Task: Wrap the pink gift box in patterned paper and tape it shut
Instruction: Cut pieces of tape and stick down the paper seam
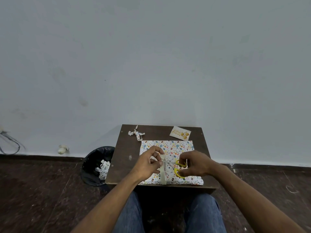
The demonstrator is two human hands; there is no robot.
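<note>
The box (170, 158), already covered in patterned paper, lay mid-table (124, 158), while tape (162, 172) was pinched taut above it in the left hand's (148, 165) grip so the scissors (176, 167), clasped by the right hand (193, 164), could cut it.

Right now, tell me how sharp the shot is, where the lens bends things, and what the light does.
Head view: wide-angle bending curves the floor line and pushes the small table low in frame; light is dim and flat, with no glare on the patterned paper; the left hand, the right hand and the yellow scissors are slightly soft; the card's writing is barely readable.
</note>
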